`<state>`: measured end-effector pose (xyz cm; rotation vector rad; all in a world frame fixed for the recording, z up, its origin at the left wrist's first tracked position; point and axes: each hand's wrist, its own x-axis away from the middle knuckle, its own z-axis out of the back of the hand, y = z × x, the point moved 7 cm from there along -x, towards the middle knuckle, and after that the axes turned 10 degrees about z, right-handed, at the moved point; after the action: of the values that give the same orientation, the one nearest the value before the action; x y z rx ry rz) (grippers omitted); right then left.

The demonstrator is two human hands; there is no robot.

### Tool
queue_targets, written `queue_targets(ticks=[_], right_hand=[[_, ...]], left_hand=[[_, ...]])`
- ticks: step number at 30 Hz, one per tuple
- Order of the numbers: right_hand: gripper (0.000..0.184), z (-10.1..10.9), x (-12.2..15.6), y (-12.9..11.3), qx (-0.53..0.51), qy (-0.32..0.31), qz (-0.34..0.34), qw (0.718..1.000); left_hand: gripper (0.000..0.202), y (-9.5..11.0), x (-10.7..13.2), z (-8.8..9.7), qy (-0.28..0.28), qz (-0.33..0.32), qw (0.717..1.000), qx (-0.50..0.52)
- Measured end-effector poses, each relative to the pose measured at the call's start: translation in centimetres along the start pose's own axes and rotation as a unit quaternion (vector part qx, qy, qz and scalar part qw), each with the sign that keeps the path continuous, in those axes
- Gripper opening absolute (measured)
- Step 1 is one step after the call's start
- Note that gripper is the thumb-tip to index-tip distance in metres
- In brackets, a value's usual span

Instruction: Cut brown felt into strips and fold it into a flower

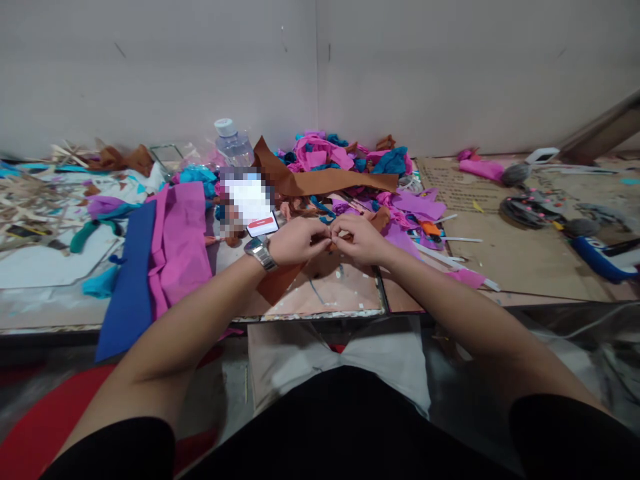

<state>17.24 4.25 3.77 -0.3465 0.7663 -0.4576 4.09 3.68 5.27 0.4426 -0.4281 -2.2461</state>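
Note:
My left hand (299, 240), with a metal watch (260, 253) on its wrist, is closed in a pinch above the near edge of the table. Its fingertips meet those of my right hand (363, 240), also pinching. Between and just below the fingertips shows a small piece of brown crepe paper (332, 247); its exact shape is hidden by the fingers. Another bit of brown paper (381, 219) shows behind my right hand. Under my left wrist lies a flat brown strip (283, 283). A phone (261, 225) with a lit screen leans just beyond my left hand.
Pink crepe paper (184, 233) and a blue sheet (131, 273) hang over the edge at left. Behind are a bottle (234, 143), a long brown strip (330, 181) and a pink-and-teal paper heap (325, 155). White sticks (463, 239), cardboard (470, 247) and a pincushion (533, 208) lie right; green-handled pliers (84, 236) left.

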Motion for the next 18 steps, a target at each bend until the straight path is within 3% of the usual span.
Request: queue_targets(ticks=[6, 18], right_hand=[[0.006, 0.10, 0.16, 0.52, -0.011, 0.002, -0.015, 1.000], [0.007, 0.48, 0.04, 0.12, -0.009, 0.020, -0.007, 1.000]], left_hand=[[0.019, 0.18, 0.03, -0.30, 0.023, -0.027, 0.996, -0.087], [0.023, -0.24, -0.10, 0.20, 0.000, 0.007, 1.000, 0.003]])
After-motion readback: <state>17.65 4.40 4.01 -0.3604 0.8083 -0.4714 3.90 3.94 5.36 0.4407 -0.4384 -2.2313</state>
